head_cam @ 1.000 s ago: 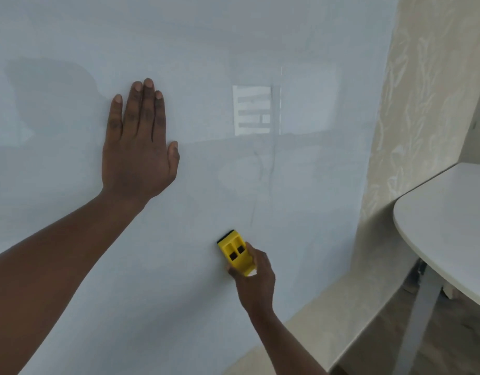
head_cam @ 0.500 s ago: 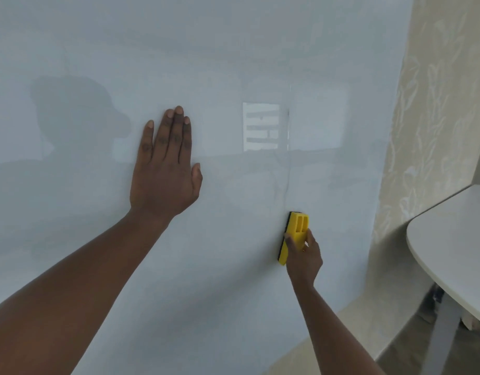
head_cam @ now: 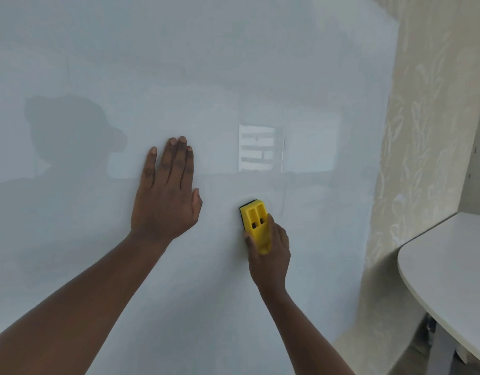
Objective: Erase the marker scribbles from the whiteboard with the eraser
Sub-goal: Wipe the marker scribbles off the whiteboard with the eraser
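A glossy whiteboard point(head_cam: 206, 63) fills most of the view. My left hand point(head_cam: 167, 193) lies flat against it, fingers together and pointing up, holding nothing. Just to its right, my right hand point(head_cam: 271, 250) grips a yellow eraser point(head_cam: 256, 223) with a dark pad, pressed on the board. A faint thin grey marker line point(head_cam: 283, 196) runs vertically just right of the eraser. Only pale smears show elsewhere on the board.
A bright window reflection point(head_cam: 258, 147) sits on the board above the eraser. Patterned beige wallpaper point(head_cam: 423, 131) borders the board on the right. A rounded white table point(head_cam: 450, 261) juts in at lower right, with its leg below.
My right hand has swept the eraser from low on the board up and right, then back left and upward. My left hand stays flat on the board; the camera has shifted.
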